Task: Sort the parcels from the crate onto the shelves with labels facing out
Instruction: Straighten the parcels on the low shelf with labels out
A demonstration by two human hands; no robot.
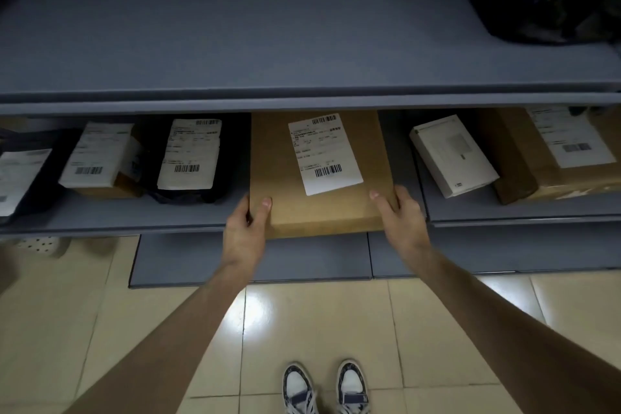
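Note:
A flat brown cardboard parcel [322,208] lies on the middle grey shelf [141,211], its near edge overhanging the shelf front. Its white barcode label [324,153] faces up. My left hand [247,228] grips the parcel's near left corner, thumb on top. My right hand [401,218] holds the near right corner, thumb on top. The crate is not in view.
On the same shelf, left: a dark bag with a white label [190,154], a labelled box [100,158] and another labelled bag [20,174]. Right: a white box [453,154] and a large brown box [551,158]. A black bag [554,0] sits on the upper shelf. My shoes stand on tiled floor.

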